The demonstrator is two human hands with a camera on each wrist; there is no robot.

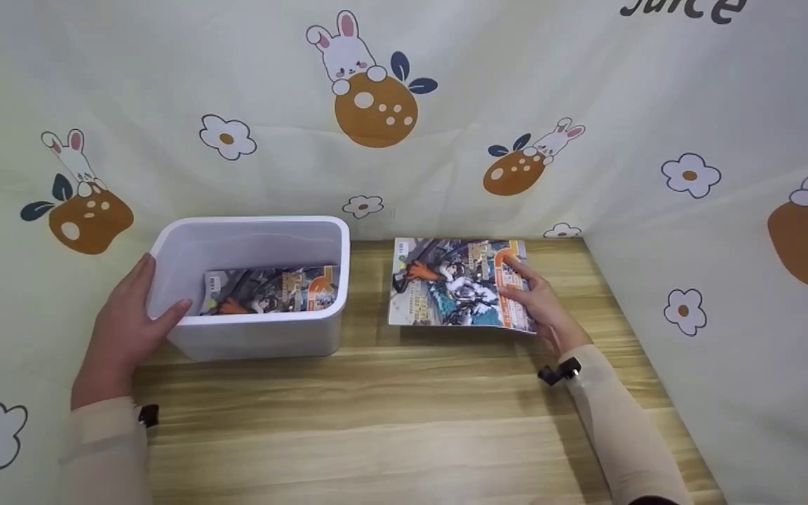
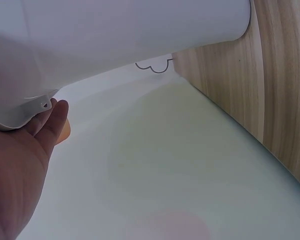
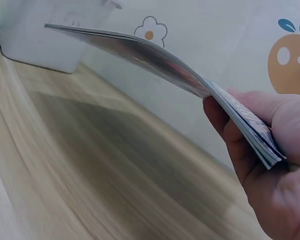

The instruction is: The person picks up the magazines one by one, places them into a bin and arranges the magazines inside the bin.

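A white plastic storage bin [image 1: 253,340] stands at the left of the wooden table. My left hand [image 1: 127,326] grips its left side, thumb over the rim; the left wrist view shows the fingers [image 2: 52,125] under the bin's rim. Inside the bin lies a magazine [image 1: 271,289] with a colourful cover, partly hidden by the front wall. To the right of the bin, my right hand [image 1: 544,308] holds another magazine [image 1: 456,284] by its right edge, thumb above and fingers beneath. In the right wrist view this magazine [image 3: 140,47] bends slightly and hangs above the tabletop, its shadow below.
Pale cloth with printed rabbits, oranges and flowers [image 1: 376,112] hangs behind the table and along both sides. The wood-grain tabletop [image 1: 404,421] stretches in front of the bin. Dark straps or clips [image 1: 560,372] sit on the sleeves near the wrists.
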